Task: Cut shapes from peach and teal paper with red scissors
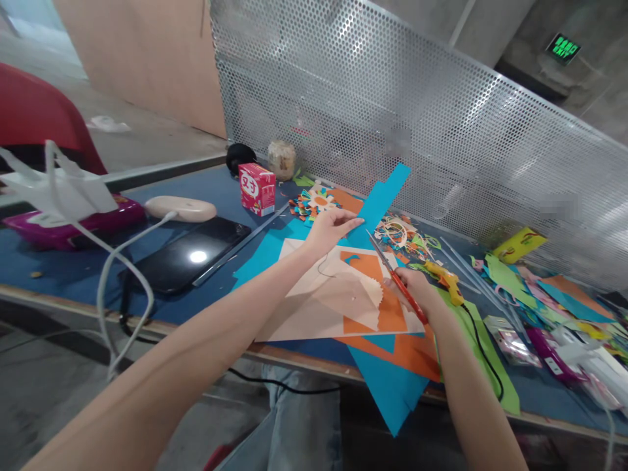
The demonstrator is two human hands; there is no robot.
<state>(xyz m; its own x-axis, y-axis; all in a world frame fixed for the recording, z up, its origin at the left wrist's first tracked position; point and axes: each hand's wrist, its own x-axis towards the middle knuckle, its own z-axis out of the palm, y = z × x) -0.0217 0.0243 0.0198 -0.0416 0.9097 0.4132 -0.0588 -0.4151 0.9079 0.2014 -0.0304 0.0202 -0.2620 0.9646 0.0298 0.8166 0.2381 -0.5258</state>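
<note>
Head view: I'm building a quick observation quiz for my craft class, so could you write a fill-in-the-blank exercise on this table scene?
1. The right hand has its grip on a pair of ___.
2. The left hand rests flat on a long ___ paper strip.
3. The small carton near the jar is ___.
4. The glue gun beside the right hand is ___.

Missing words: scissors; blue; red; yellow.

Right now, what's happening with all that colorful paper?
A person works at a blue table. The right hand grips red scissors, blades pointing at a blue paper strip. The left hand lies flat on that strip. A cream sheet and orange paper lie under the hands, and a yellow glue gun rests beside the right hand.
</note>
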